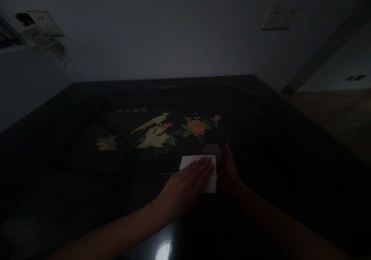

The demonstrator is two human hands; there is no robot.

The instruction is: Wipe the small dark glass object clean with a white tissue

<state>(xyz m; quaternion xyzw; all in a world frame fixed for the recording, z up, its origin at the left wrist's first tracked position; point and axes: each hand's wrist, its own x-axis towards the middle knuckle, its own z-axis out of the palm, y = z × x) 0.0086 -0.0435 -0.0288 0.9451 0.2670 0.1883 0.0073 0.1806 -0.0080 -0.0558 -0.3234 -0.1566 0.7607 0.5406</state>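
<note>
My left hand (185, 184) lies over a folded white paper tissue (212, 186), its fingers straight and pressed together on it; the thumb is hidden. Right beside the tissue, my right hand (229, 171) curves around a round, see-through cup (211, 150), of which mainly the pale circular top shows. Darkness hides most of that hand's fingers and the lower part of the cup. Both hands are over a glossy black tabletop (162, 88), close to a coloured inlay of a peony (197, 128) and a bird (155, 121).
Behind the tabletop rises a pale wall with a double socket (278, 18) at the right. More sockets and a plugged-in adapter (40, 36) are at the upper left. A wooden floor (333, 113) shows beyond the right edge. The room is very dim.
</note>
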